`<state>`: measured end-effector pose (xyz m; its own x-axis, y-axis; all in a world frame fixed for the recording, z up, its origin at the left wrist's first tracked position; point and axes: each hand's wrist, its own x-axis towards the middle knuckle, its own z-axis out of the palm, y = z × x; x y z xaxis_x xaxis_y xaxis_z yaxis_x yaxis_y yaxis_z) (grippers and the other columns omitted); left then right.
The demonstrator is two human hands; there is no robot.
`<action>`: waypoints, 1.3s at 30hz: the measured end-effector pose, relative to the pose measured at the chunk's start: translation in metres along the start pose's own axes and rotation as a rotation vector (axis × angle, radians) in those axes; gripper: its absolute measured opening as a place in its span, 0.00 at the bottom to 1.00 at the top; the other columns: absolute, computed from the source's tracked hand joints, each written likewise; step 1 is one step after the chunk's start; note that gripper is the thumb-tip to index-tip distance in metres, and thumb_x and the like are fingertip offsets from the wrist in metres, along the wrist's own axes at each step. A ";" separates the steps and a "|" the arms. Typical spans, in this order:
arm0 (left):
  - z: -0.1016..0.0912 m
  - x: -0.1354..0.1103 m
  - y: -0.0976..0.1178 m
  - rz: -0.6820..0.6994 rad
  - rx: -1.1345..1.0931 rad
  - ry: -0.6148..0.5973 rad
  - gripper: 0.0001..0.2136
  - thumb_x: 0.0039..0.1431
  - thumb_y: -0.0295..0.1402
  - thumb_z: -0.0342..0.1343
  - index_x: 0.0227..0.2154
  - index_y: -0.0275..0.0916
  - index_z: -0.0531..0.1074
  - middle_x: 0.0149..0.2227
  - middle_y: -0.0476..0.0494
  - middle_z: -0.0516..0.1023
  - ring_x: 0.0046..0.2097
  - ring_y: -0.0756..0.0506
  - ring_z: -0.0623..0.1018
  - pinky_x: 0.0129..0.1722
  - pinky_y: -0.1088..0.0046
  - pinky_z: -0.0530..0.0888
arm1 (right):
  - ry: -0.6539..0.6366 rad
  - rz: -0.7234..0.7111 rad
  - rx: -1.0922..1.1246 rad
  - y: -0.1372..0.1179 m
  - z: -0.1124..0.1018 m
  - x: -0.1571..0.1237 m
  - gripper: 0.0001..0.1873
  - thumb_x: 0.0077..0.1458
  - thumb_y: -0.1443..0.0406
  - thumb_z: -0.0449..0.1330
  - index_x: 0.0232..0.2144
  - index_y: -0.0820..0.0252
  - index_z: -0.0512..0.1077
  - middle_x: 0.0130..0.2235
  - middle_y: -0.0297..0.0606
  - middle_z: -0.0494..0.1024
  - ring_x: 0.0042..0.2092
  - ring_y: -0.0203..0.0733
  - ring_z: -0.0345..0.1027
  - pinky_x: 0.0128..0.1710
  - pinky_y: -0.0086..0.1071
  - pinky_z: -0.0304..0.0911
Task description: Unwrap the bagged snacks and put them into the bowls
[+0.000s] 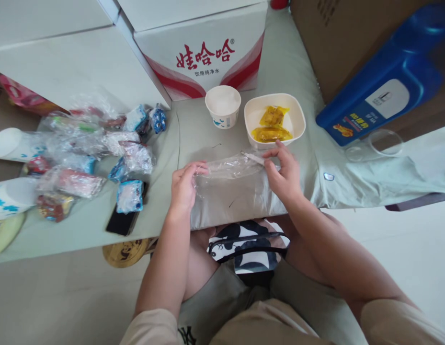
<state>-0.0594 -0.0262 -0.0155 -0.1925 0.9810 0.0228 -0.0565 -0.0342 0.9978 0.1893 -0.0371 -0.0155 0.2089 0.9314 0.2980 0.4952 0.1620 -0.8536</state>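
A clear plastic bag (231, 167) is stretched sideways between my two hands, just above the cloth-covered table. My left hand (184, 184) pinches its left end, fingers closed. At the other end, my right hand (284, 171) grips the bag near a whitish strip, thumb and fingers together. Right behind my right hand stands a white square bowl (297, 115) with two yellow wrapped packets (271, 133) in it. A white paper cup (222, 108) with a blue pattern stands upright to the left of the bowl.
Many wrapped snacks (76, 179) are heaped on the left, by tipped paper cups (10, 199) and a dark phone (121, 221). A white and red carton (204, 52) stands at the back. To the right are a blue bottle (383, 81) and a clear plastic cup (375, 145) on its side.
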 end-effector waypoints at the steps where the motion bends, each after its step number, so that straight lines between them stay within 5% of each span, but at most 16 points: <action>1: 0.000 0.001 0.000 -0.002 -0.016 0.011 0.13 0.55 0.39 0.58 0.18 0.44 0.80 0.29 0.44 0.82 0.45 0.41 0.82 0.55 0.62 0.73 | -0.016 0.005 0.010 -0.001 0.000 0.000 0.06 0.53 0.66 0.56 0.32 0.52 0.73 0.40 0.40 0.82 0.62 0.57 0.69 0.64 0.56 0.54; 8: 0.001 0.003 -0.001 -0.064 -0.041 0.074 0.15 0.56 0.42 0.58 0.17 0.43 0.77 0.27 0.44 0.79 0.42 0.43 0.81 0.52 0.66 0.73 | -0.084 0.098 0.066 -0.004 -0.001 0.000 0.06 0.53 0.63 0.56 0.32 0.54 0.74 0.40 0.40 0.82 0.49 0.52 0.75 0.50 0.44 0.67; 12: 0.002 0.003 -0.001 -0.082 -0.030 0.067 0.12 0.55 0.39 0.59 0.20 0.43 0.79 0.28 0.44 0.81 0.40 0.44 0.80 0.47 0.68 0.74 | -0.080 0.121 0.068 -0.005 0.000 0.000 0.06 0.54 0.64 0.56 0.31 0.55 0.73 0.33 0.36 0.79 0.38 0.44 0.72 0.41 0.37 0.66; 20: 0.001 0.002 -0.002 -0.143 -0.114 0.033 0.07 0.51 0.37 0.62 0.25 0.41 0.80 0.32 0.44 0.81 0.37 0.47 0.78 0.41 0.73 0.73 | -0.125 0.169 0.140 -0.005 0.002 0.000 0.05 0.54 0.63 0.57 0.30 0.56 0.72 0.28 0.33 0.76 0.32 0.39 0.69 0.35 0.34 0.64; 28: -0.001 0.004 0.001 -0.035 -0.136 0.180 0.05 0.48 0.35 0.63 0.22 0.40 0.78 0.28 0.46 0.78 0.35 0.48 0.78 0.43 0.71 0.74 | -0.121 0.290 0.319 -0.003 0.005 0.002 0.06 0.53 0.61 0.60 0.33 0.56 0.70 0.34 0.32 0.76 0.24 0.31 0.68 0.24 0.28 0.63; 32: -0.009 0.003 0.004 -0.118 -0.104 -0.090 0.09 0.47 0.37 0.66 0.17 0.41 0.79 0.30 0.41 0.80 0.40 0.44 0.80 0.45 0.67 0.75 | -0.116 0.376 0.336 0.002 0.006 0.005 0.08 0.52 0.59 0.62 0.32 0.57 0.70 0.34 0.33 0.77 0.19 0.27 0.60 0.19 0.27 0.57; 35: -0.012 0.002 0.004 -0.153 -0.022 -0.266 0.11 0.48 0.42 0.68 0.19 0.41 0.81 0.42 0.36 0.84 0.49 0.39 0.80 0.48 0.64 0.76 | -0.113 0.436 0.334 0.002 0.006 0.008 0.10 0.49 0.59 0.62 0.32 0.57 0.71 0.33 0.32 0.77 0.19 0.27 0.59 0.18 0.27 0.55; 39: -0.009 0.007 0.000 -0.050 -0.103 -0.001 0.15 0.51 0.47 0.66 0.19 0.42 0.79 0.41 0.39 0.85 0.46 0.42 0.82 0.46 0.67 0.77 | -0.084 0.452 0.379 -0.002 0.006 0.008 0.10 0.47 0.59 0.64 0.32 0.58 0.72 0.33 0.32 0.77 0.20 0.27 0.60 0.20 0.27 0.59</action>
<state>-0.0692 -0.0208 -0.0164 -0.1858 0.9822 -0.0271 -0.1662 -0.0042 0.9861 0.1851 -0.0279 -0.0143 0.2542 0.9551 -0.1520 0.0342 -0.1659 -0.9855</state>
